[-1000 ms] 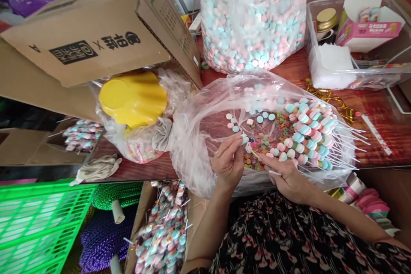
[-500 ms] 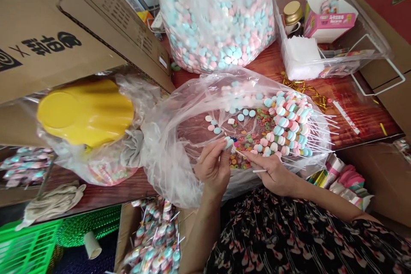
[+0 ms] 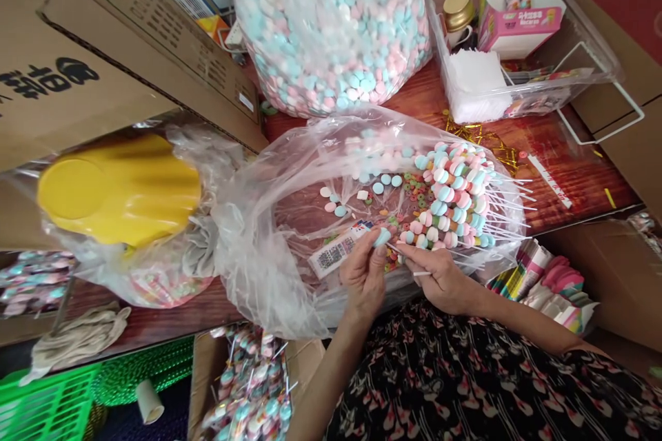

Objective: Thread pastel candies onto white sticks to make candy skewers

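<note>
Newly in view since the earlier frame, a printed card with a QR code (image 3: 335, 253) lies inside the bag just beside the left hand, and the whole scene has slid left. On the red-brown wooden tabletop (image 3: 574, 179) sits a large clear sack of pink and blue candy discs (image 3: 331, 34). In front of it, an open clear plastic bag (image 3: 258, 275) holds a fan of candy skewers (image 3: 455, 196) on white sticks, with coloured cereal-like rings (image 3: 408, 196) lying beside them. The hands are close together over the bag, not touching: the left hand (image 3: 365, 275) pinches a pale blue candy disc (image 3: 382, 238) between its fingertips, and the right hand (image 3: 439, 279) grips a thin white stick (image 3: 398, 253), its tip just beside that disc.
</note>
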Demonstrator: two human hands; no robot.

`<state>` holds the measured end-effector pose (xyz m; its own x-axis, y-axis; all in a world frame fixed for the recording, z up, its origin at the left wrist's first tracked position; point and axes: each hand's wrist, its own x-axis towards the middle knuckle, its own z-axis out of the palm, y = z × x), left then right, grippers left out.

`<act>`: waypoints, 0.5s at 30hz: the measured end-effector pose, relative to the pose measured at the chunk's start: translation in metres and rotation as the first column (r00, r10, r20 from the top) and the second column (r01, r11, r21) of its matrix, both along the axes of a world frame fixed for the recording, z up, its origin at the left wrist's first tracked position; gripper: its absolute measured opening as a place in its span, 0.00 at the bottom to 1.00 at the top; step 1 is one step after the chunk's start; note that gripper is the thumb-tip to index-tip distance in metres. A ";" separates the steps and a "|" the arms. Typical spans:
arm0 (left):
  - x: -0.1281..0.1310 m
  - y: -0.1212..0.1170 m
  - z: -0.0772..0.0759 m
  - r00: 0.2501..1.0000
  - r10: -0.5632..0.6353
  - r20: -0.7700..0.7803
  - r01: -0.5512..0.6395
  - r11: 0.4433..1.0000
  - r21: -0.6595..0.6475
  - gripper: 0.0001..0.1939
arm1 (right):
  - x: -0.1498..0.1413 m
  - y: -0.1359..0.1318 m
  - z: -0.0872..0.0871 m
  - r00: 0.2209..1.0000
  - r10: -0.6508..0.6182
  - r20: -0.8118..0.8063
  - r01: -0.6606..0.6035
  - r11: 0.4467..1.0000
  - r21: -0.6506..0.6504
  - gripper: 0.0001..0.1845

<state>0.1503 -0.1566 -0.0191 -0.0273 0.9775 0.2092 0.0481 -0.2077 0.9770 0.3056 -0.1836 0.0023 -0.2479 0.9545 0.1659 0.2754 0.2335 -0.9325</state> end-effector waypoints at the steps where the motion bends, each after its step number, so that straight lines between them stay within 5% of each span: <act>1: 0.005 -0.003 0.001 0.998 -0.068 -0.010 0.068 0.998 0.000 0.13 | 0.001 0.001 0.001 1.000 -0.023 0.003 0.023 1.000 -0.004 0.16; 5: 0.011 0.000 0.006 0.966 -0.249 -0.065 0.249 0.968 -0.020 0.14 | 0.018 0.000 0.010 0.994 -0.100 0.039 0.100 0.995 0.005 0.13; 8: -0.005 0.028 0.009 0.982 -0.174 -0.080 0.168 0.983 -0.077 0.16 | 0.046 -0.006 0.022 0.980 -0.189 0.065 0.193 0.979 -0.058 0.15; 10: -0.017 0.055 0.010 0.968 -0.064 -0.242 0.066 0.998 -0.001 0.13 | 0.064 -0.009 0.029 0.953 -0.293 0.079 0.300 0.950 -0.090 0.18; 15: 0.000 0.109 0.005 0.700 -0.257 -0.666 0.351 0.936 0.008 0.10 | 0.085 -0.007 0.023 0.902 -0.427 0.069 0.430 0.901 -0.050 0.18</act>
<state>0.1499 -0.0479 -0.0139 0.4539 0.8723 0.1818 0.5685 -0.4406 0.6948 0.3901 -0.1904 0.0252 0.1804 0.9784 0.1007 0.3866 0.0236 -0.9219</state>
